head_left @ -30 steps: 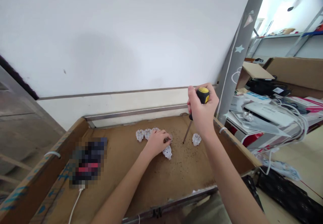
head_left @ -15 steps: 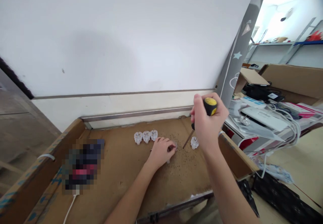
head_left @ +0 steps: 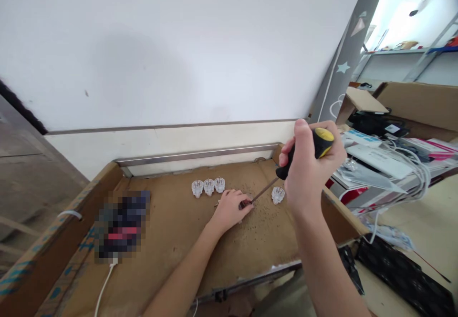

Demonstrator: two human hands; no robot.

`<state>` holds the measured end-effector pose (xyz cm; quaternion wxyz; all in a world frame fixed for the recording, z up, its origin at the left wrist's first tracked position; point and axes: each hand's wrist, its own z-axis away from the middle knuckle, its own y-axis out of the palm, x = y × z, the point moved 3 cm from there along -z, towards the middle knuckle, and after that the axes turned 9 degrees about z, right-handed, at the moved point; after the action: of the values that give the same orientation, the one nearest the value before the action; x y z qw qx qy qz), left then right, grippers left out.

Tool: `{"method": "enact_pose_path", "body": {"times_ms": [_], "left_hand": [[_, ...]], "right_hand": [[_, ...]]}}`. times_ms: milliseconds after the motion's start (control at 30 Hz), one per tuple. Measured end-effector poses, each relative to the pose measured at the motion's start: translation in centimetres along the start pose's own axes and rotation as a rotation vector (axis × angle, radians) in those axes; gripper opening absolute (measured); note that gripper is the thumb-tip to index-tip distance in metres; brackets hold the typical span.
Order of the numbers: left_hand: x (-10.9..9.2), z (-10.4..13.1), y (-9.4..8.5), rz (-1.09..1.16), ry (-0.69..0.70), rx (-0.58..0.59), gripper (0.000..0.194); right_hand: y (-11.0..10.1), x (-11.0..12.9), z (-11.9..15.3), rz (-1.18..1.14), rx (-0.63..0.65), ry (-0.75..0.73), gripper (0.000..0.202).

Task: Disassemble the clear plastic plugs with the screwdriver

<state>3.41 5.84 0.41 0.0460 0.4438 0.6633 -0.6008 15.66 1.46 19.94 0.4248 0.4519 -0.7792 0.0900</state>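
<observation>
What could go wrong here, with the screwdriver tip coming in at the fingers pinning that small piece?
The screwdriver in the right hand slants steeply toward the left hand; if the tip slips, it could jab the fingers. The part under that hand is barely visible, so its seating is unclear. Small dark bits scattered on the cardboard tray might let it skid.

Cardboard box (head_left: 415,102), white cables (head_left: 411,174), blurred device (head_left: 121,226).

Plug row (head_left: 208,186) behind left hand (head_left: 229,208); lone plug (head_left: 277,195) right; tray front (head_left: 222,255) open.
</observation>
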Motion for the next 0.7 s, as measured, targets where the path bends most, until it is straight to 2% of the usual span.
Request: {"method": "enact_pose_path", "body": {"times_ms": [233, 367, 700], "left_hand": [[-0.2, -0.1, 0.0, -0.011, -0.004, 0.022, 0.011], [-0.3, -0.1, -0.2, -0.001, -0.016, 0.030, 0.012], [-0.3, 0.0, -0.3, 0.024, -0.037, 0.045, 0.015]], "right_hand": [[0.2, 1.5, 0.9, 0.063, 0.075, -0.057, 0.031], [0.2, 2.4, 1.0, 0.061, 0.074, -0.074, 0.030], [0.7, 1.9, 2.1, 0.106, 0.103, -0.063, 0.026]]}}
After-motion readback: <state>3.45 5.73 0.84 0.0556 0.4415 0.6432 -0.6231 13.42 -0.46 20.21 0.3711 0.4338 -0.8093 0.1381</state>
